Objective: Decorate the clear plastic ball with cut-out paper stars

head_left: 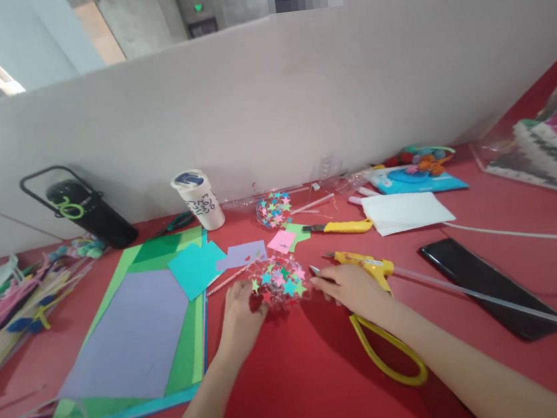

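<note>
Head view: the left hand (240, 315) curls its fingers around the left side of a clear ball stuck over with coloured paper stars (279, 282) — it sits between both hands. The right hand (348, 288), fingers pressed together, touches its right side; any pinch cannot be told. A yellow plastic glue gun (373, 267) lies just beyond that hand, yellow-handled scissors (388, 354) under its wrist.

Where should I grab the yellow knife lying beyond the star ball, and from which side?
I'd grip the knife by its yellow handle, coming down from above at the right end. It lies flat on the table, long sides bare, and its dark blade end points left toward the pink paper.
</note>
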The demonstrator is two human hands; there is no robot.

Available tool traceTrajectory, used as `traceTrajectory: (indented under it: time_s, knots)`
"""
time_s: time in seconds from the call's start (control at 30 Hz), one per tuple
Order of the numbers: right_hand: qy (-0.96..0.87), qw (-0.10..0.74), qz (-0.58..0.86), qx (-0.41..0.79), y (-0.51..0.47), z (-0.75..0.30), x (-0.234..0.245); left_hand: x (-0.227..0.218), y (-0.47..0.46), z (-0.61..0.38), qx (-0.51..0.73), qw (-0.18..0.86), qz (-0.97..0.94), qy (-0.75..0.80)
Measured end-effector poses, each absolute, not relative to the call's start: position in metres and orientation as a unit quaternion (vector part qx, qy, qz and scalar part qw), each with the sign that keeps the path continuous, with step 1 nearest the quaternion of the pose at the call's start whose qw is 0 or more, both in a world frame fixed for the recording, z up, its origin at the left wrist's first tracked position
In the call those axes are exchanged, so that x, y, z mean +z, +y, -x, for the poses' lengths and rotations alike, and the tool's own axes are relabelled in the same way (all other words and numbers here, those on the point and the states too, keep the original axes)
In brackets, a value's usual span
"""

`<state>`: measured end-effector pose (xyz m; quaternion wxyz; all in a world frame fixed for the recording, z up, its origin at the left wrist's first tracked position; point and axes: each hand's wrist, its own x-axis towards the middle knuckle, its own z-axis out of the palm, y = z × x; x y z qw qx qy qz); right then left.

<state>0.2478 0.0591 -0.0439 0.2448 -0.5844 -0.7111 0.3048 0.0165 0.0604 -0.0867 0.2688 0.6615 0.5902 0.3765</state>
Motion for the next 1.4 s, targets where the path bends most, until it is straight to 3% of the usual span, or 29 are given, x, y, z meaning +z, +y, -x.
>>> traceTrajectory:
  time_s: [0.23, 0.53, 0.77, 0.97, 1.4]
  knots:
    - [-0.628, 0.322, 0.558, 0.436, 0.067, -0.235, -0.067, -0.092, 0.079, -0.029, 0.395, 0.313, -0.666, 0.55]
    - [-0.571, 0.401, 0.48, 0.532, 0.058, -0.233, -0.05, -0.066, 0.071, -0.039, 0.442, 0.426, -0.576, 0.54]
    - [-0.573, 0.501, 0.5, 0.413, 0.053, -0.244, 0.003, -0.029, 0.066, -0.062, 0.517, 0.503, -0.467, 0.512]
    - [-0.701, 0.448, 0.485, 0.269, 0.039, -0.235, 0.03, -0.013, 0.066, -0.081, 0.552, 0.529, -0.438, 0.472]
    - [-0.735, 0.439, 0.49, 0.163, 0.045, -0.232, 0.016, -0.007, 0.061, -0.099, 0.555, 0.56, -0.421, 0.449]
